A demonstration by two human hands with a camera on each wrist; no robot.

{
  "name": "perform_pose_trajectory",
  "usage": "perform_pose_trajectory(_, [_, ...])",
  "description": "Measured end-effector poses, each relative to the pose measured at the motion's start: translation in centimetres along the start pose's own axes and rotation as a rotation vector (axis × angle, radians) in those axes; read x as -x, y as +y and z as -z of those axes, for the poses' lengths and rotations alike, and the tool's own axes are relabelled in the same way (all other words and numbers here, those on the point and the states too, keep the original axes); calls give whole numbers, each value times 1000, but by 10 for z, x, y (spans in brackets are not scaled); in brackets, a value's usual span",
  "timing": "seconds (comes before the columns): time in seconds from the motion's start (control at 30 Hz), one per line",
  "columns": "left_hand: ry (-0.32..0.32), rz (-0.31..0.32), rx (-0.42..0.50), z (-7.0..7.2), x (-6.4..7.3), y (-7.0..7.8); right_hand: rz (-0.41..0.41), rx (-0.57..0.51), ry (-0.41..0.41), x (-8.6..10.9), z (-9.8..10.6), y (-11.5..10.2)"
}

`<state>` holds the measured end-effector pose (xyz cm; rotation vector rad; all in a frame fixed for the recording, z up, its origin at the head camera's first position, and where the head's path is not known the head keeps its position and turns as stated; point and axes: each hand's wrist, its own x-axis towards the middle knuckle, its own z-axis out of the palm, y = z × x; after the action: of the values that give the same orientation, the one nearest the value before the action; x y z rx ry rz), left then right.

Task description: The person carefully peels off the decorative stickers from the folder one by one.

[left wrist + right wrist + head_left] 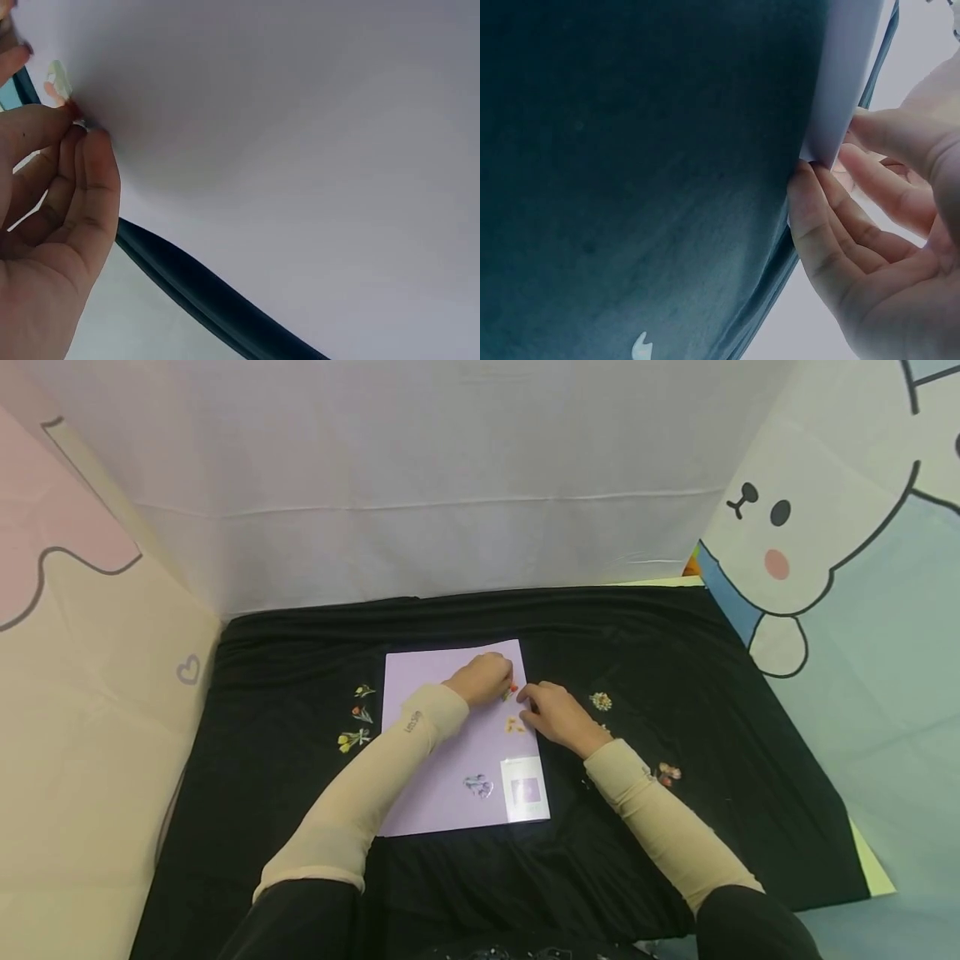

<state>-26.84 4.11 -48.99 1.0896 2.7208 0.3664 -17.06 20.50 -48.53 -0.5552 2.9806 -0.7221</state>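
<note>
A purple book or folder [435, 727] lies on the black cloth. My left hand [483, 678] is over its upper right part, and its thumb and index finger pinch a small red flower sticker [513, 688]. In the left wrist view, part of the sticker [58, 81] shows past the fingertips against the pale cover. At the book's right edge, my right hand [558, 714] rests with its fingers against the side, thumb and index apart. Just below the hands, a yellow-orange flower sticker [514, 724] is on the cover. A bluish flower sticker [477, 786] lies lower down.
Left of the book, several flower stickers lie on the cloth, among them a yellow one [351, 740] and a red one [362, 714]. On the right are a pale yellow flower [601, 701] and a pinkish one [667, 773]. A white wall cloth [450, 543] hangs behind.
</note>
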Motion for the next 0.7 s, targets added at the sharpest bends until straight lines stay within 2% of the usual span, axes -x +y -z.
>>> perform_pose_trajectory(0.17, [-35, 6, -57, -3, -2, 1, -8, -3, -5, -1, -1, 1])
perform_pose_trajectory(0.33, [-21, -26, -118, -4, -3, 3, -19, -1, -5, -2, 0, 2])
perform_pose_trajectory(0.57, [-35, -34, -79, -8, -1, 2, -1, -18, 2, 1, 0, 2])
perform_pose_trajectory(0.7, [11, -36, -39, -11, 3, -2, 7, -22, -3, 1, 0, 2])
